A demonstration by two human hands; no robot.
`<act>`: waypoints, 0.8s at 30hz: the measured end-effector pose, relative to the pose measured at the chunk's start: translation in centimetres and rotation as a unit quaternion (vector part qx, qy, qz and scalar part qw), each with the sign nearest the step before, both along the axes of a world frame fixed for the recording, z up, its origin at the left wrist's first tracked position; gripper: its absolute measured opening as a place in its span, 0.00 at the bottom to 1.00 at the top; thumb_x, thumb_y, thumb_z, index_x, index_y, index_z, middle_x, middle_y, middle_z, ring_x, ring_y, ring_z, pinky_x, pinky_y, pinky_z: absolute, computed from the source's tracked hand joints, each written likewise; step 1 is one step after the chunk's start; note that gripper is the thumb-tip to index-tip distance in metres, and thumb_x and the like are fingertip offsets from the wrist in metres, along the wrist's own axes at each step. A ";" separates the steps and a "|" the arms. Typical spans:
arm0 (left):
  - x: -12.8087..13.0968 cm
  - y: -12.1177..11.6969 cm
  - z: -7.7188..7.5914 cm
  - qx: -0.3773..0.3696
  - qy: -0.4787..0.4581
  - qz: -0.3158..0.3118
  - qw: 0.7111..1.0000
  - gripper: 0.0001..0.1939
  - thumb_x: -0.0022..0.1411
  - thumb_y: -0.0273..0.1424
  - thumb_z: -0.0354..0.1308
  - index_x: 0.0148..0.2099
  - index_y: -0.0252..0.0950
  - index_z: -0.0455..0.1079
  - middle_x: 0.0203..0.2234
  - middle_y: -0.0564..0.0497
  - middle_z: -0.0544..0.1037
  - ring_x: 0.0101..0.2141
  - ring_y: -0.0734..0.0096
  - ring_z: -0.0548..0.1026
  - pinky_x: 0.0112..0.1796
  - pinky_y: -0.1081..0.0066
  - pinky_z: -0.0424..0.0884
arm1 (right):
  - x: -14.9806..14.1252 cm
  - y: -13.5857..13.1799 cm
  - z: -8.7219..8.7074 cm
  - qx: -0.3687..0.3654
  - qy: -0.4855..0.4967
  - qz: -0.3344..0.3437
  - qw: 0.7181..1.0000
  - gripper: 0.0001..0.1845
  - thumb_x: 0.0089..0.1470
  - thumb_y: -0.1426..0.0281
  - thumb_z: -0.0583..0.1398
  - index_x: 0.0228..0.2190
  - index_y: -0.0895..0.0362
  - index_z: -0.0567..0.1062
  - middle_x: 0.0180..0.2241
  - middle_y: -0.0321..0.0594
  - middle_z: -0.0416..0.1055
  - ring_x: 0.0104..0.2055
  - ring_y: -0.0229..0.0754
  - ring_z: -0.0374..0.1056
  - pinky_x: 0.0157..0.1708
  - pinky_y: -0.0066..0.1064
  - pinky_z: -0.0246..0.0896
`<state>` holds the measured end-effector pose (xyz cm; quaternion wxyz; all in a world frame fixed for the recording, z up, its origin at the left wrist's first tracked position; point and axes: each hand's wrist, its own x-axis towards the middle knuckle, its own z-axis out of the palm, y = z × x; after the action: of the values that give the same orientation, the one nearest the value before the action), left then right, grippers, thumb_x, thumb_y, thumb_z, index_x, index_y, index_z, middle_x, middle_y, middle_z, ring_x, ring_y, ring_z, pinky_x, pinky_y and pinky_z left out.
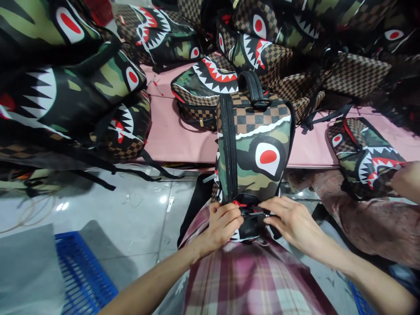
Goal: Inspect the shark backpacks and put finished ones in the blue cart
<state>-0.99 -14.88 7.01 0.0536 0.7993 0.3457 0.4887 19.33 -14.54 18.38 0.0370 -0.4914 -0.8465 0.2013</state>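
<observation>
A small backpack [262, 153] with camouflage, brown check and a red-and-white eye print stands upright on my lap, against the table's edge. Its black zipper [229, 148] runs up the near side, and a black handle [255, 89] tops it. My left hand [225, 223] is closed on the edge of the lower pocket, where red lining shows. Opposite it, my right hand [288, 218] pinches at the same pocket opening. A thin, dark, shiny piece [252, 213] lies between the hands; its kind is unclear, and the right fingertips partly hide what they hold.
Similar bags [206, 78] crowd the pink table [183, 135], with a tall pile [75, 96] at left. Straps hang over the front edge. At right, another person's arm [407, 181] is beside a bag [367, 153]. A blue crate [82, 271] sits on the floor.
</observation>
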 end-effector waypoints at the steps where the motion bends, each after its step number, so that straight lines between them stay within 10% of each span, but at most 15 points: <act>1: 0.0 -0.1 -0.1 -0.006 0.002 0.005 1.000 0.11 0.60 0.19 0.48 0.32 0.38 0.68 0.25 0.56 0.74 0.34 0.74 0.71 0.37 0.66 0.54 | -0.2 -0.1 -0.1 0.021 -0.016 -0.007 1.000 0.14 0.58 0.67 0.55 0.46 0.52 0.69 0.37 0.39 0.72 0.35 0.41 0.68 0.32 0.30 0.60; 11: -0.7 0.1 0.6 -0.018 0.005 -0.008 1.000 0.11 0.59 0.19 0.49 0.32 0.38 0.69 0.24 0.55 0.73 0.33 0.75 0.70 0.36 0.66 0.56 | -2.7 0.1 0.3 -0.021 -0.158 -0.067 0.985 0.06 0.54 0.67 0.56 0.31 0.54 0.72 0.25 0.36 0.74 0.24 0.40 0.69 0.20 0.29 0.42; 24: -0.7 0.2 0.2 -0.016 -0.004 -0.010 1.000 0.11 0.60 0.20 0.50 0.31 0.38 0.70 0.25 0.55 0.74 0.35 0.74 0.71 0.36 0.66 0.57 | -2.5 0.3 -0.2 -0.037 -0.116 -0.143 0.982 0.12 0.56 0.62 0.55 0.35 0.52 0.76 0.24 0.36 0.76 0.26 0.41 0.71 0.25 0.28 0.51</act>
<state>-1.71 -14.70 7.22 0.0732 0.7999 0.3450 0.4856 16.84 -14.28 18.18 -0.0505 -0.6285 -0.7581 0.1666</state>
